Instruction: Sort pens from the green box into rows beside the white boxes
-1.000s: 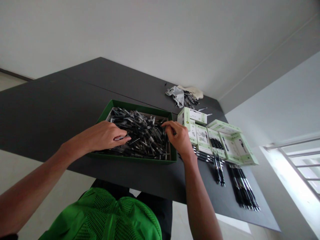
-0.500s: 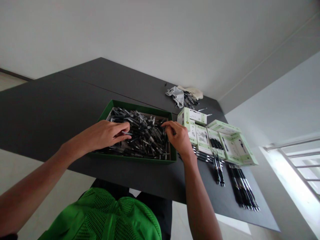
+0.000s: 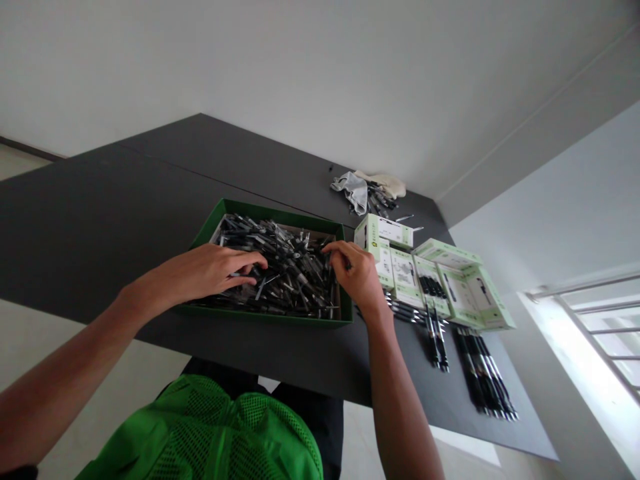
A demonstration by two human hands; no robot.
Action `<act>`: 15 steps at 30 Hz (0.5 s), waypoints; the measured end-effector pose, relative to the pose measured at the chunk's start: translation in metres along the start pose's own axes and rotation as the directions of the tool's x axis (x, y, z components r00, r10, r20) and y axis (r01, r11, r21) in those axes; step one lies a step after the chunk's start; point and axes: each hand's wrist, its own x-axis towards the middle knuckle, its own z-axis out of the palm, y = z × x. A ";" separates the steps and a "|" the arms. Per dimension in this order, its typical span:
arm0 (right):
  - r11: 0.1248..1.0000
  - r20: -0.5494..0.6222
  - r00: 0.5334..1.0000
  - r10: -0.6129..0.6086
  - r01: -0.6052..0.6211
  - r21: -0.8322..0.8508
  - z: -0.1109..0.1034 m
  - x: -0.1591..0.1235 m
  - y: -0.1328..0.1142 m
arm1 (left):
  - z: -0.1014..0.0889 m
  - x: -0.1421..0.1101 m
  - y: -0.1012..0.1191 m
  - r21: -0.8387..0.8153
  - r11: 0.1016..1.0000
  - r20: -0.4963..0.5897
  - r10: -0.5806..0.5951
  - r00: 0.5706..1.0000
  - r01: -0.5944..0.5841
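A green box (image 3: pixel 280 319) full of loose black-and-clear pens (image 3: pixel 295 267) sits on the dark table. Over the left part of the pile is my left hand (image 3: pixel 230 268), thumb and fingers apart with nothing gripped between them. A pale slim piece (image 3: pixel 261 287) lies among the pens just by its thumb tip. My right hand (image 3: pixel 354 270) is at the box's right wall, its fingers curled together over the rim. What those fingers hold, if anything, is hidden.
Open pale-green cartons (image 3: pixel 405 277) stand to the right, one with several pens inside. Pens in rows (image 3: pixel 485 373) lie on the table (image 3: pixel 125 200) at the right. A grey cloth (image 3: pixel 353 191) and more pens (image 3: pixel 381 200) are at the back, near the wall.
My left hand has opened and let go of the pale slim piece, which now lies lower among the pens. My right hand has hardly moved.
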 end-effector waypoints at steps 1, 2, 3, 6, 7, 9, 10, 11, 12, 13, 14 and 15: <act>1.000 0.000 1.000 0.000 0.000 -0.002 0.000 0.000 0.000 | -0.001 0.000 0.000 0.003 1.000 0.001 -0.006 1.000 0.006; 1.000 0.000 1.000 0.000 0.000 -0.003 0.000 0.000 0.000 | -0.002 -0.001 0.000 0.006 1.000 -0.005 -0.011 1.000 0.011; 1.000 0.000 1.000 -0.001 0.001 -0.003 0.000 0.000 0.001 | -0.002 -0.001 0.000 0.005 1.000 -0.020 -0.017 1.000 0.017; 1.000 0.003 1.000 -0.010 0.010 -0.001 0.000 0.000 0.000 | -0.005 -0.002 0.002 -0.011 0.998 -0.109 -0.058 0.992 0.057; 1.000 0.004 1.000 -0.014 0.014 0.000 0.000 0.000 0.000 | -0.007 -0.002 0.004 -0.022 0.996 -0.136 -0.086 0.987 0.084; 1.000 0.006 1.000 -0.014 0.014 -0.004 0.000 0.001 0.000 | -0.010 -0.004 0.006 -0.070 0.987 -0.175 -0.157 0.972 0.147; 1.000 0.007 1.000 -0.011 0.011 -0.007 0.000 0.001 0.000 | -0.011 -0.005 0.006 -0.113 0.979 -0.186 -0.186 0.965 0.167; 1.000 0.007 1.000 -0.006 0.006 -0.011 0.000 0.001 0.000 | -0.013 -0.006 0.007 -0.169 0.970 -0.196 -0.204 0.959 0.172; 1.000 0.007 1.000 -0.003 0.003 -0.013 0.000 0.001 0.000 | -0.014 -0.007 0.006 -0.229 0.960 -0.205 -0.210 0.956 0.162; 1.000 0.007 1.000 -0.002 0.002 -0.013 0.000 0.001 0.001 | -0.015 -0.007 0.006 -0.281 0.948 -0.216 -0.212 0.953 0.147; 1.000 0.007 1.000 -0.003 0.003 -0.013 0.000 0.001 0.001 | -0.015 -0.008 0.005 -0.315 0.939 -0.225 -0.214 0.951 0.136; 1.000 0.006 1.000 -0.004 0.004 -0.011 0.000 0.000 0.001 | -0.016 -0.008 0.004 -0.327 0.935 -0.230 -0.216 0.949 0.134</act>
